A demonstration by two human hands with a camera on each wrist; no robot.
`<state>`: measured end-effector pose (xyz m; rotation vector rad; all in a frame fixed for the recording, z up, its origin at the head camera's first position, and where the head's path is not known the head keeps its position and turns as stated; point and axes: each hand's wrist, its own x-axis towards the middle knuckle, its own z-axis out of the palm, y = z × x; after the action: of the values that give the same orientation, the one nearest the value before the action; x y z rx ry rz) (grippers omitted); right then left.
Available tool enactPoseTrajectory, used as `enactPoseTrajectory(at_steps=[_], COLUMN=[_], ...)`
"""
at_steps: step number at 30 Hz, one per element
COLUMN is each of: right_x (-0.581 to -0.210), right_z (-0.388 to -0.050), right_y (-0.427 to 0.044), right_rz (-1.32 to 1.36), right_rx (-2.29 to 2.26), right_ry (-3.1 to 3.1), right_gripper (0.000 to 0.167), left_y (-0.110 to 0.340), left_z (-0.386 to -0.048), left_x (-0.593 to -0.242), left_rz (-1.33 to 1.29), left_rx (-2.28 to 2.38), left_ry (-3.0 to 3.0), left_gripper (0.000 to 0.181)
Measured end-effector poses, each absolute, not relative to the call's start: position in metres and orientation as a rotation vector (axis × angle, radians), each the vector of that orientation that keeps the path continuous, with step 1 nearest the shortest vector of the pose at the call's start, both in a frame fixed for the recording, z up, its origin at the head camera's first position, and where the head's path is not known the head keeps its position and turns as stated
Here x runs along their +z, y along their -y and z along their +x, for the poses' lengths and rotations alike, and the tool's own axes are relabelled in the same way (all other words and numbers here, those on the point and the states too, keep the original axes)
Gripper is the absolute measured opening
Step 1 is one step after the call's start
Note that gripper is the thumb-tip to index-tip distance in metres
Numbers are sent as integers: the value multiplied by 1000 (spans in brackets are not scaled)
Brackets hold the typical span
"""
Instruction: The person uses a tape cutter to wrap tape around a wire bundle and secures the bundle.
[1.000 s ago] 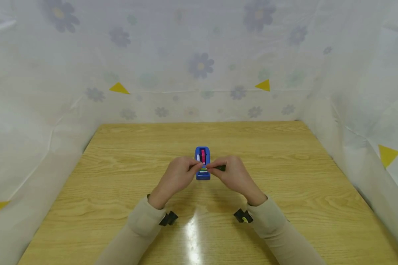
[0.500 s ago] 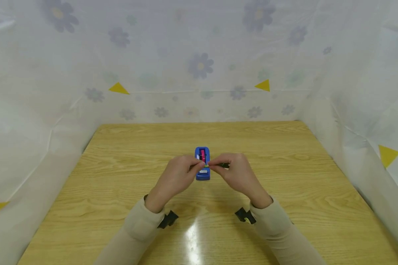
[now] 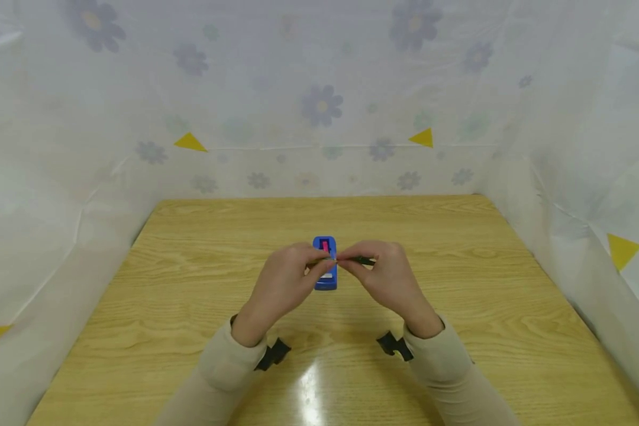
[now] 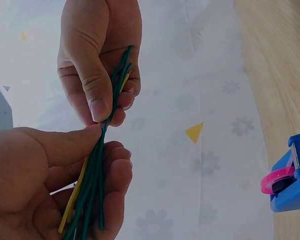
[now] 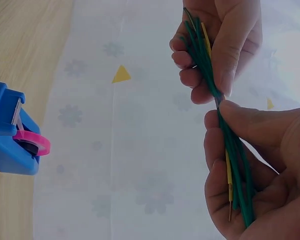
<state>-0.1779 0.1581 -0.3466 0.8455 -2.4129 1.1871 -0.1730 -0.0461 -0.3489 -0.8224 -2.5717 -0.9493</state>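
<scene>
Left hand (image 3: 287, 275): narrow grip, thumb and fingers pinching the wire bundle near its waist; lower strands lie along the curled fingers in the left wrist view.
Right hand (image 3: 386, 272): likewise a narrow pinch on the same bundle, thumb tip close beside the left thumb.
Wire bundle (image 4: 96, 155): several thin green strands with some yellow, gathered at the middle and fanning at both ends; bare copper at one yellow tip. Held between the two hands, raised over the table. Exact strand count cannot be told.
Bundle waist: a small glossy patch between the thumbs; material too small to tell.
Tape dispenser (image 3: 325, 285): blue, standing on the table below the hands, partly covered by them in the head view; pink ring (image 4: 268, 177) around a dark hub.
Sleeves (image 3: 447, 361): beige, one on each arm.
Wrist fittings (image 3: 273, 355): black, one at each cuff.
Table (image 3: 234, 225): pale wood grain, light reflection near the front.
Cloth walls (image 3: 277, 71): white, flower-printed at the back, bearing yellow triangles (image 3: 190, 142).
</scene>
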Motion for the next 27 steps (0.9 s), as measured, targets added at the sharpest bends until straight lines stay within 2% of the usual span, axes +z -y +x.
enactPoseTrajectory(at_steps=[27], right_x=[-340], right_z=[-173], right_y=[-159], right_rz=[922], right_rx=[1219], right_ry=[2176], right_gripper=[13], left_y=[46], left_z=[-168], left_x=[-341], left_rz=[-856], left_rx=[-970], left_ry=[2276], left_gripper=[13])
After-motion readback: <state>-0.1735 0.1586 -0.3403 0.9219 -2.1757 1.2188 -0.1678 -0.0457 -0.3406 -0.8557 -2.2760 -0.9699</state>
